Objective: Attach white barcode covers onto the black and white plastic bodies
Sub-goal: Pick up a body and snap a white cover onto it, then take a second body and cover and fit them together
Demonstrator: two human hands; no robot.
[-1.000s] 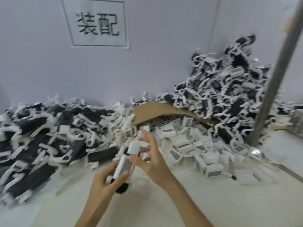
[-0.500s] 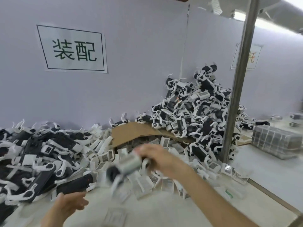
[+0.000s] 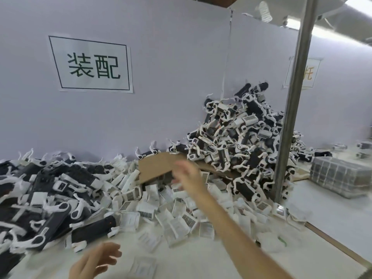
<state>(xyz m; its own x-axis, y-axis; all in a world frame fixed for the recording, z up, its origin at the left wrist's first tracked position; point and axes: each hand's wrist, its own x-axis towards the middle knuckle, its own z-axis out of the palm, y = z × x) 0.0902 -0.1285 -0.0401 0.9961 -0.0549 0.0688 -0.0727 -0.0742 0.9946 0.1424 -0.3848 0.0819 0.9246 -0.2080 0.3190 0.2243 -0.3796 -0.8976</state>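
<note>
Both hands held nothing. Your right hand (image 3: 187,176) was stretched forward and motion-blurred, with fingers loosely spread and uncurled as far as the blur allowed. Your left hand (image 3: 96,260) was low and nearer you, fingers relaxed and slightly bent.

Room: bare table (image 3: 201,264) showed only between your two hands and beneath the right forearm. Just beyond the right fingertips a cardboard sheet (image 3: 155,166) slanted up out of the clutter. Behind it the partition wall (image 3: 161,87) closed off the far side. Well to the right of the right hand a metal post (image 3: 291,109) stood upright, and the table's brown edge ran diagonally toward you on that side.

Position: the white barcode covers (image 3: 177,218) lay in a loose heap directly under the right hand and wrist, spreading to both sides of the forearm. One cover (image 3: 144,266) lay apart from the heap, just right of the left hand. The black and white plastic bodies (image 3: 50,190) were heaped to the left of and beyond the left hand, the nearest close to its fingertips but not touching. A taller pile (image 3: 241,141) of bodies rose beyond and to the right of the right hand, against the wall and up to the post.

Appearance: the covers were small, white and boxy, lying at all angles, many showing a black barcode label. The bodies were long and black with curved white arms. Several in the taller pile showed a white barcode face.
</note>
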